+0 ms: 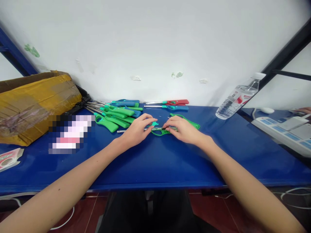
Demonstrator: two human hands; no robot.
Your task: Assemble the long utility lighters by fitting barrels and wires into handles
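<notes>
My left hand [137, 130] pinches a small teal plastic piece, which looks like a lighter trigger [155, 123], between thumb and forefinger. Below it lies an opened green lighter casing [159, 132], with a thin metal tube [120, 131] reaching out to the left under my left hand. Over the casing's right part, my right hand [182, 129] is closed, thumb and fingertips together at a small dark part; what exactly they grip is hidden. Another green casing half [194, 124] lies just behind my right hand, partly covered by it.
Several green and blue gas lighters [110, 124] are piled left of my hands. A red lighter [177, 102] and a blue lighter [178, 107] lie by the wall. A taped cardboard box [39, 106] stands left; a water bottle [239, 97] and power strip [284, 132] are right.
</notes>
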